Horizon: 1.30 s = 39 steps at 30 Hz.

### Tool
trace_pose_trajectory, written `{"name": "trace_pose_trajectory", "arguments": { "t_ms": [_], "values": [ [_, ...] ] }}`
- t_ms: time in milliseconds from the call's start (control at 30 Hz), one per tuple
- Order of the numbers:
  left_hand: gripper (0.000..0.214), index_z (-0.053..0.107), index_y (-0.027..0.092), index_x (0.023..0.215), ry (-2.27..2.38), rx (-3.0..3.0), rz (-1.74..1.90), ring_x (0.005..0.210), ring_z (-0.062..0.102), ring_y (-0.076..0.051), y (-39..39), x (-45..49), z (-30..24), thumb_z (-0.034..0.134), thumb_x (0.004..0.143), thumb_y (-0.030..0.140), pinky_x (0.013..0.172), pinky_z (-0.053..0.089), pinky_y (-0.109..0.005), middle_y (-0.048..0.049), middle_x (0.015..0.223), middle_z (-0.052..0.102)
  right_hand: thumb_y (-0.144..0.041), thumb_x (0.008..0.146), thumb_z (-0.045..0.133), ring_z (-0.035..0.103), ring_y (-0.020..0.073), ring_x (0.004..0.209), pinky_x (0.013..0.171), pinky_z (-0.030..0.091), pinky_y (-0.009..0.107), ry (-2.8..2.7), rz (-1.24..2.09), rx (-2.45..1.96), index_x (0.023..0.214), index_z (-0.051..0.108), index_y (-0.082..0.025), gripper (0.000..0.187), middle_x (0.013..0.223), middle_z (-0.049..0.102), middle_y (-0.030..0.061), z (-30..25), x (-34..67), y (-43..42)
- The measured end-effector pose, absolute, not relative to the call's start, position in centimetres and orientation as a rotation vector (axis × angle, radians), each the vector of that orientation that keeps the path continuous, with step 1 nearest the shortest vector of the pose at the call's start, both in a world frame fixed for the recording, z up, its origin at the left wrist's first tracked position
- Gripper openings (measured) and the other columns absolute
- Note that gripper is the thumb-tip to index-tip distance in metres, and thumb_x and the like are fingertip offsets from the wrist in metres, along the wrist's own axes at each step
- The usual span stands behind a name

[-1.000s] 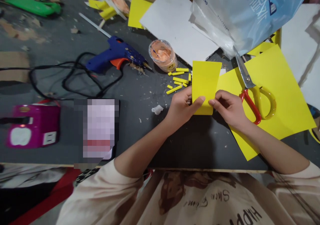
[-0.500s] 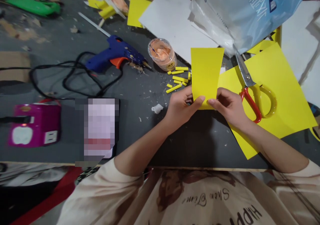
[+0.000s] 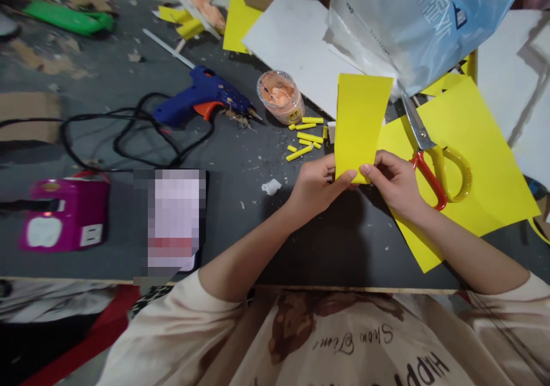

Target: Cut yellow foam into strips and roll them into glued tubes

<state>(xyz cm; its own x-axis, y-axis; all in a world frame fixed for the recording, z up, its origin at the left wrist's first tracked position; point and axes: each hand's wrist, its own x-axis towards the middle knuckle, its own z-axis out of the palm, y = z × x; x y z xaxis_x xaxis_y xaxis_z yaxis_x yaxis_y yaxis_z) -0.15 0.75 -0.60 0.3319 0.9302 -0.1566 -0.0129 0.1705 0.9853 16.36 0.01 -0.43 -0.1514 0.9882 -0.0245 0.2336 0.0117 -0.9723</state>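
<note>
A yellow rectangular piece of paper (image 3: 362, 122) is held up between both hands, above the dark table. My left hand (image 3: 318, 181) pinches its lower left edge, thumb in front and fingers behind. At the lower right corner, my right hand (image 3: 394, 181) grips it between thumb and curled fingers. Scissors (image 3: 425, 137) with one red and one yellow handle lie beside my right hand, on a larger yellow sheet (image 3: 485, 145). Several short yellow strips (image 3: 310, 137) are scattered left of the held paper, near an open tub of peach-coloured paste (image 3: 281, 97).
A blue glue gun (image 3: 201, 97) with a black cord lies at left. Nearer the front are a purple box-shaped power socket (image 3: 71, 214) and a blurred-out phone (image 3: 178, 220). A plastic bag (image 3: 421, 25) and white sheets (image 3: 296, 42) cover the back right. A green tool (image 3: 69, 18) lies far left.
The held paper has shifted slightly right and tilted, its top edge leaning to the right. Both hands keep their hold on it. The whole view has moved a little.
</note>
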Motion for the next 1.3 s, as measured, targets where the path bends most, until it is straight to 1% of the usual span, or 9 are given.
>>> {"name": "trace_pose_trajectory", "arguments": {
  "t_ms": [200,433,567,733,867,1000,1100,1200,1300],
  "values": [
    [0.036,0.062,0.014,0.080,1.065,1.231,0.881,0.060,0.065,-0.012,0.9,-0.3,-0.4,0.067,0.075,0.050,0.056,0.054,-0.022,-0.0034,0.070,0.070,-0.055,0.078,0.065,0.038,0.0099,0.057,0.055,0.029,0.026,-1.622,1.261,-1.292,0.063,0.046,-0.020,0.042,0.060,0.042,-0.0045,-0.2,16.4,0.2],
    [0.030,0.063,0.013,0.080,1.035,1.028,0.790,0.056,0.064,-0.012,1.3,-0.1,0.1,0.073,0.068,0.038,0.052,0.053,-0.021,-0.0026,0.066,0.069,-0.057,0.079,0.062,0.036,0.0095,0.055,0.053,0.028,0.026,-1.574,1.215,-1.329,0.062,0.044,-0.020,0.045,0.058,0.041,-0.0047,-0.5,16.6,0.1],
    [0.026,0.063,0.012,0.075,1.016,1.056,0.749,0.051,0.062,-0.009,1.3,-0.2,0.4,0.073,0.069,0.036,0.048,0.051,-0.019,-0.0015,0.062,0.068,-0.055,0.082,0.059,0.039,0.0103,0.058,0.055,0.031,0.027,-1.542,1.241,-1.314,0.066,0.047,-0.020,0.041,0.062,0.045,-0.0035,-0.6,16.6,-0.1],
    [0.032,0.063,0.013,0.077,0.965,1.095,0.772,0.055,0.066,-0.011,1.1,-0.4,0.7,0.069,0.075,0.044,0.045,0.050,-0.017,-0.0035,0.066,0.071,-0.048,0.084,0.060,0.043,0.0098,0.059,0.056,0.035,0.026,-1.477,1.340,-1.212,0.072,0.052,-0.020,0.032,0.064,0.048,-0.0037,-0.4,16.6,-0.1],
    [0.033,0.062,0.014,0.075,0.909,1.023,0.779,0.051,0.064,-0.010,1.0,-0.4,0.8,0.071,0.074,0.046,0.046,0.050,-0.017,-0.0015,0.061,0.069,-0.043,0.085,0.061,0.042,0.0084,0.056,0.054,0.035,0.025,-1.496,1.374,-1.110,0.072,0.055,-0.019,0.028,0.063,0.049,-0.0042,-0.1,16.7,0.1],
    [0.035,0.061,0.014,0.074,0.824,0.842,0.706,0.050,0.065,-0.011,1.2,-0.3,0.5,0.074,0.070,0.047,0.046,0.051,-0.018,-0.0017,0.060,0.070,-0.045,0.084,0.062,0.042,0.0068,0.049,0.048,0.035,0.023,-1.390,1.521,-1.088,0.070,0.057,-0.018,0.031,0.058,0.050,-0.0046,0.1,16.7,0.0],
    [0.036,0.063,0.014,0.078,0.709,0.719,0.659,0.056,0.069,-0.014,1.4,-0.4,0.4,0.076,0.069,0.047,0.049,0.053,-0.018,-0.0032,0.063,0.072,-0.045,0.083,0.063,0.040,0.0054,0.044,0.045,0.034,0.021,-1.205,1.640,-1.046,0.069,0.056,-0.018,0.032,0.053,0.047,-0.0065,0.2,16.4,0.0],
    [0.038,0.064,0.012,0.085,0.618,0.668,0.648,0.062,0.071,-0.015,1.8,-0.8,0.4,0.078,0.068,0.044,0.052,0.053,-0.016,-0.0043,0.068,0.073,-0.044,0.082,0.065,0.041,0.0044,0.044,0.045,0.034,0.020,-1.040,1.740,-0.955,0.068,0.054,-0.018,0.032,0.056,0.050,-0.0064,0.5,16.2,0.1],
    [0.035,0.062,0.012,0.084,0.596,0.678,0.656,0.057,0.069,-0.012,2.0,-1.0,0.6,0.076,0.070,0.041,0.050,0.052,-0.015,-0.0028,0.067,0.072,-0.045,0.084,0.063,0.042,0.0045,0.044,0.044,0.032,0.019,-1.057,1.785,-0.942,0.071,0.054,-0.018,0.031,0.057,0.050,-0.0062,0.8,16.2,0.3]
  ]
}}
